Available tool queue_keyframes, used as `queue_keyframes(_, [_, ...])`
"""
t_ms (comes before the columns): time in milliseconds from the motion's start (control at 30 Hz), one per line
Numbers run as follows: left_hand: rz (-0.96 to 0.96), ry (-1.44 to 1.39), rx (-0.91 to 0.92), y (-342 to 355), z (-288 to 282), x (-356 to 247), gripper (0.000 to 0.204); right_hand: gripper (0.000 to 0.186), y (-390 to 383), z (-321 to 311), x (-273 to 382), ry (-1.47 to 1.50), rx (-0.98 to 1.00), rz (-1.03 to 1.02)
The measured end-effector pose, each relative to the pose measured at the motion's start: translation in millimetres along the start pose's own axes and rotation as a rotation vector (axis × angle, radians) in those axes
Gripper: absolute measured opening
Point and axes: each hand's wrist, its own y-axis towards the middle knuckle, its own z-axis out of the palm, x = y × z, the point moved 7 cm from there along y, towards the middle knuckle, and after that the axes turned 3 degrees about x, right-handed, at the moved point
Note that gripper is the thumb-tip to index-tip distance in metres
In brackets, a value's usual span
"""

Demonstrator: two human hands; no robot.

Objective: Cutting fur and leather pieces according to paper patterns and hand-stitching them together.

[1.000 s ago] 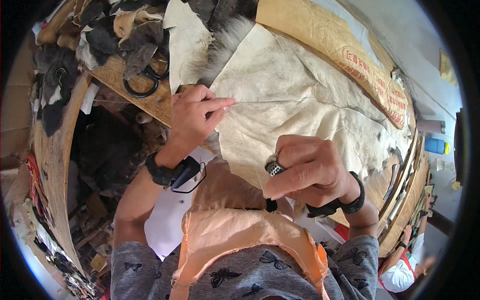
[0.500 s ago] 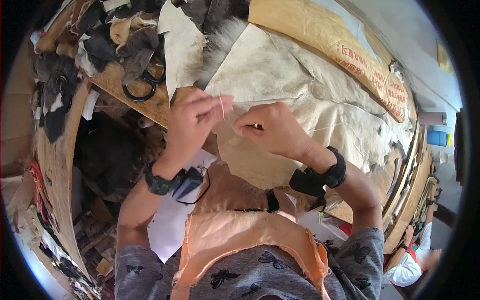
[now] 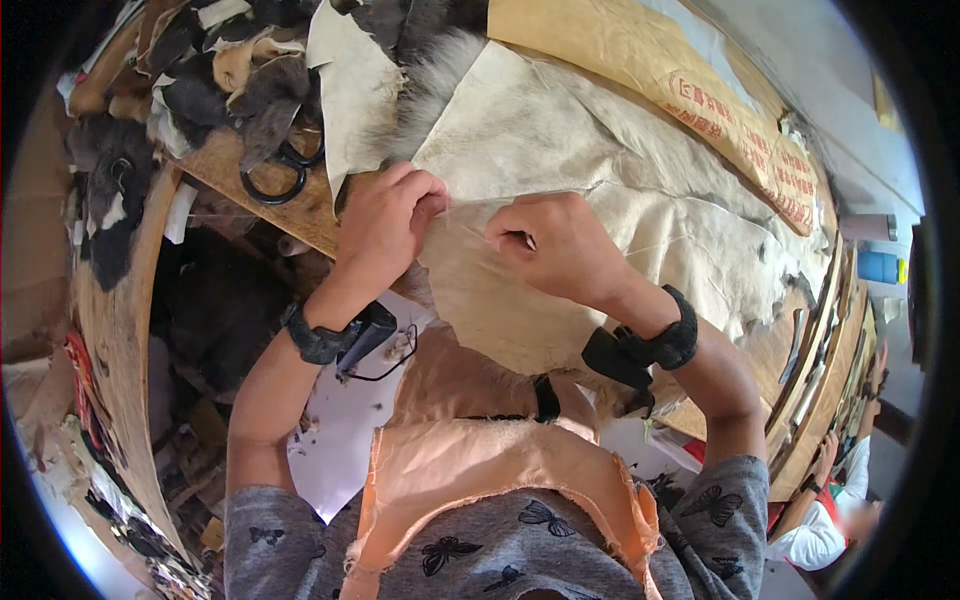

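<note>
A large pale hide [image 3: 620,190], skin side up with a fur fringe at its top edge, lies over a wooden board [image 3: 300,215]. My left hand [image 3: 390,220] pinches the hide's near left edge between thumb and fingers. My right hand [image 3: 550,245] is curled just to the right of it, fingertips pinched on the same edge; whatever small thing they hold is hidden. The two hands are almost touching. Both wrists wear black bands. The hide's lower part hangs toward my peach apron [image 3: 470,460].
Black scissors [image 3: 285,170] lie on the board just left of my left hand. Dark and tan fur scraps [image 3: 200,70] pile up at top left. Brown paper with red print [image 3: 650,60] lies beyond the hide. Another person [image 3: 830,520] is at lower right.
My right hand was drawn back to the lower right with a thin thread stretched from the left hand; it has swung up and left and now sits beside the left hand.
</note>
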Motion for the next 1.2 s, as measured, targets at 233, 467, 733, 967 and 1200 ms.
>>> queue_keyframes(233, [-0.014, 0.076, -0.004, -5, 5, 5, 0.005, 0.006, -7, -30, 76, 0.47, 0.317, -0.188])
queue_keyframes(467, [0.35, -0.2, 0.191, -23, -9, -29, 0.021, 0.007, 17, -9, 15, 0.328, 0.004, 0.039])
queue_keyframes(733, [-0.044, -0.006, -0.088, -10, -5, 8, 0.017, 0.007, 0, 11, 6, 0.009, 0.035, 0.041])
queue_keyframes(967, [-0.02, 0.11, -0.03, -8, -3, 0, 0.008, 0.008, -16, -17, -1, -0.044, -0.002, 0.092])
queue_keyframes(1200, [0.055, 0.016, -0.034, -11, -4, 2, 0.009, 0.008, -6, -23, 72, 0.416, 0.309, -0.212])
